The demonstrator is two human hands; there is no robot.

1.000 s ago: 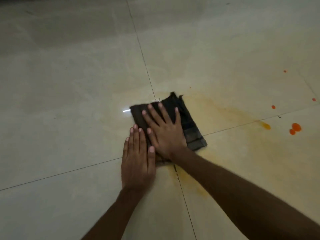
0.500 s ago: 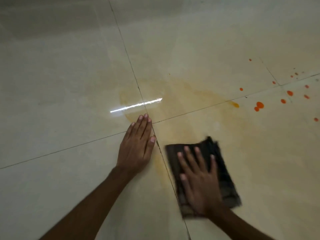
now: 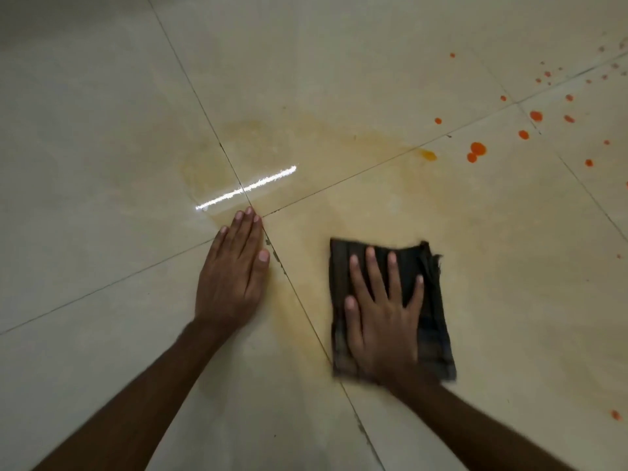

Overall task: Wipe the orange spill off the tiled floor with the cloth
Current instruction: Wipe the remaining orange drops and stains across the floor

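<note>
- The tiled floor [image 3: 102, 130] fills the whole view: pale, glossy tiles with dark grout lines that cross just beyond the left fingertips.
- A faint orange smear [image 3: 306, 144] spreads over the tiles around that grout crossing, reaching from the far side of the crossing toward the near side, where the cloth lies.
- A bright streak of reflected light [image 3: 246, 188] cuts across the crossing, inside the smear.
- The cloth [image 3: 431, 300], dark and folded to a rough rectangle with one frayed far corner, lies flat on the tile to the right of the near grout line, on the near part of the smear.
- The right hand [image 3: 384, 321] presses palm down on the cloth; its grip is spread wide and flat, fingers apart, clamped on nothing.
- The left hand [image 3: 231, 277] rests flat on the bare floor, fingers together, apart from the cloth, fingertips just short of the crossing.
- Orange drops [image 3: 477, 149] dot the tiles toward the far right, well apart from the cloth.
</note>
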